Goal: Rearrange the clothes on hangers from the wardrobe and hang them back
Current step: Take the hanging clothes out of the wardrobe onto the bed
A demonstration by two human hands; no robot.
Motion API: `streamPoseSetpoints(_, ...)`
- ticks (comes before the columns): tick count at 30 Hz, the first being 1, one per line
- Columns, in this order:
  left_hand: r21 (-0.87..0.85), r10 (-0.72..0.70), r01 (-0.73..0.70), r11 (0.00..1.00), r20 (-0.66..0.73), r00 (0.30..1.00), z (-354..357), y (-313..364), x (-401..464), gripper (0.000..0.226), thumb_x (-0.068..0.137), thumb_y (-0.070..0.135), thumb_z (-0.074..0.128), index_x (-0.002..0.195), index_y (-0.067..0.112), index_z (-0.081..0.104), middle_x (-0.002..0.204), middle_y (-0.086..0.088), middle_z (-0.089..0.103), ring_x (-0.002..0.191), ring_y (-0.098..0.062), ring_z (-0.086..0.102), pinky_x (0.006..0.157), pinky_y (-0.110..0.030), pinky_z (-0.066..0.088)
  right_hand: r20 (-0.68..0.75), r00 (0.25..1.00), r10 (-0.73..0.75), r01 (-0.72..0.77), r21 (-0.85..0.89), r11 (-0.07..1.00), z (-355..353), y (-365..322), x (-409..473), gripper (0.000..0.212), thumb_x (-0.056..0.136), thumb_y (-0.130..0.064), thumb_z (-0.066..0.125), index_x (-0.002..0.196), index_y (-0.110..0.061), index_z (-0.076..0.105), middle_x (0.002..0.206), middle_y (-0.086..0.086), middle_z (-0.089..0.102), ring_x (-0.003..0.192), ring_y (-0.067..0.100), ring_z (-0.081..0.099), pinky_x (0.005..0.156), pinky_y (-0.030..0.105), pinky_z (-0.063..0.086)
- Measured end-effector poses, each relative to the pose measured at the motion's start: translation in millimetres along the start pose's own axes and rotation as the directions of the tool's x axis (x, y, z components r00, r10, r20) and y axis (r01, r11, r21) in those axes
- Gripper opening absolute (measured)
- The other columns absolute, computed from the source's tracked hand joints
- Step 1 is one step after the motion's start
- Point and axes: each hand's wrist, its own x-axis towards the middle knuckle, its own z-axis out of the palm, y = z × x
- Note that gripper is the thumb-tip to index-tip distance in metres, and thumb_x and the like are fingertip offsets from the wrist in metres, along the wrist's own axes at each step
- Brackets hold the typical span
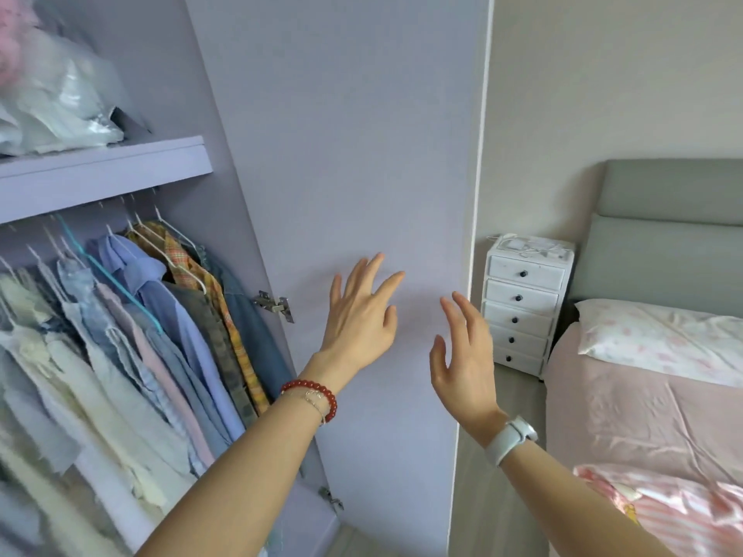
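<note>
An open lilac wardrobe fills the left side. Several clothes on hangers [132,327] hang packed under its shelf [100,170]: pale, blue, pink, plaid and denim pieces. The open wardrobe door [341,134] stands in the middle. My left hand [360,319], with a red bead bracelet at the wrist, is raised in front of the door with fingers spread and holds nothing. My right hand [462,363], with a white watch on the wrist, is raised beside it near the door's edge, fingers straight, empty. Neither hand touches the clothes.
Plastic-wrapped bundles [52,94] sit on the shelf. A small white drawer chest [522,307] stands right of the door, next to a bed [643,416] with pink sheet, a pillow [659,339] and a grey headboard [663,227]. A pink striped garment [663,512] lies at the lower right.
</note>
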Motion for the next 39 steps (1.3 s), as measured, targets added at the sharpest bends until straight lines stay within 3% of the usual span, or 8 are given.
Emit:
streamPoseSetpoints(4, 0.082, -0.102, 0.112, 0.99, -0.113, 0.988, -14.2, -56.5, -47.6, 0.043, 0.081, 0.011, 0.059, 0.124, 0.012, 0.056, 0.134, -0.013, 0.048, 0.123, -0.031, 0.045, 0.103, -0.054, 0.03, 0.127, 0.982, -0.142, 0.142, 0.01, 0.99, 32.8, -32.3, -7.0, 0.041, 0.086, -0.016, 0.038, 0.126, -0.009, 0.043, 0.131, 0.016, 0.046, 0.127, 0.03, 0.034, 0.104, 0.039, 0.032)
streamPoseSetpoints(10, 0.221, -0.321, 0.35, 0.91, -0.16, 0.934, -56.8, -156.8, -109.0, 0.039, 0.073, 0.016, 0.052, 0.109, 0.01, 0.065, 0.113, -0.012, 0.061, 0.104, -0.033, 0.059, 0.087, -0.051, 0.043, 0.354, 0.913, -0.204, 0.178, 0.105, 0.978, 114.0, -80.5, -12.1, 0.043, 0.085, -0.022, 0.034, 0.122, -0.005, 0.051, 0.124, 0.015, 0.053, 0.123, 0.029, 0.038, 0.098, 0.046, 0.041)
streamPoseSetpoints(20, 0.398, -0.414, 0.463, 0.792, -0.207, 0.886, -92.8, -284.6, -90.2, 0.046, 0.082, 0.027, 0.038, 0.117, 0.011, 0.062, 0.121, -0.012, 0.058, 0.116, -0.033, 0.052, 0.093, -0.05, 0.037, 0.489, 0.829, -0.271, 0.123, 0.314, 0.942, 273.5, -147.7, 72.7, 0.038, 0.092, -0.01, 0.039, 0.128, 0.001, 0.046, 0.124, 0.018, 0.051, 0.115, 0.034, 0.048, 0.097, 0.036, 0.038)
streamPoseSetpoints(26, 0.513, -0.57, 0.505, 0.695, -0.035, 0.821, -78.1, -347.7, -34.6, 0.065, 0.085, 0.049, 0.01, 0.145, 0.028, 0.025, 0.154, 0.001, 0.018, 0.143, -0.019, 0.004, 0.112, -0.049, -0.001, 0.571, 0.803, -0.17, 0.006, 0.277, 0.961, 369.3, -160.8, 149.4, 0.04, 0.096, -0.009, 0.036, 0.134, -0.001, 0.038, 0.133, 0.019, 0.045, 0.119, 0.035, 0.044, 0.098, 0.035, 0.035)
streamPoseSetpoints(30, 0.555, -0.637, 0.562, 0.614, -0.073, 0.768, -62.3, -376.2, -39.4, 0.077, 0.079, 0.054, -0.005, 0.146, 0.028, 0.024, 0.156, 0.004, 0.009, 0.143, -0.015, -0.006, 0.112, -0.042, -0.011, 0.657, 0.747, -0.105, -0.062, 0.227, 0.972, 412.2, -174.3, 176.8, 0.036, 0.097, -0.013, 0.035, 0.13, -0.002, 0.042, 0.129, 0.022, 0.047, 0.112, 0.04, 0.05, 0.092, 0.041, 0.041)
streamPoseSetpoints(32, 0.533, -0.626, 0.569, 0.626, -0.091, 0.774, -58.6, -379.7, -43.5, 0.083, 0.075, 0.052, -0.007, 0.144, 0.024, 0.029, 0.155, 0.0, 0.014, 0.144, -0.016, -0.001, 0.113, -0.041, -0.009, 0.694, 0.716, -0.071, -0.084, 0.186, 0.979, 426.5, -179.3, 182.5, 0.033, 0.097, -0.017, 0.036, 0.124, 0.0, 0.046, 0.126, 0.023, 0.05, 0.11, 0.04, 0.051, 0.091, 0.041, 0.042)
streamPoseSetpoints(36, 0.494, -0.56, 0.562, 0.664, -0.169, 0.811, -59.2, -384.8, -54.6, 0.056, 0.083, 0.039, 0.029, 0.119, 0.013, 0.062, 0.132, -0.011, 0.054, 0.131, -0.027, 0.041, 0.112, -0.047, 0.02, 0.766, 0.641, -0.048, -0.092, 0.138, 0.986, 438.6, -187.9, 184.3, 0.033, 0.098, -0.024, 0.036, 0.112, 0.003, 0.049, 0.117, 0.025, 0.056, 0.106, 0.041, 0.053, 0.084, 0.039, 0.042)
streamPoseSetpoints(39, 0.489, -0.554, 0.562, 0.667, -0.18, 0.813, -59.3, -389.5, -62.0, 0.05, 0.082, 0.035, 0.035, 0.114, 0.012, 0.065, 0.126, -0.01, 0.058, 0.127, -0.028, 0.046, 0.106, -0.044, 0.017, 0.7, 0.712, -0.058, -0.042, 0.125, 0.991, 437.4, -192.2, 179.0, 0.028, 0.098, -0.022, 0.035, 0.107, 0.001, 0.048, 0.108, 0.025, 0.059, 0.099, 0.042, 0.055, 0.078, 0.041, 0.043)
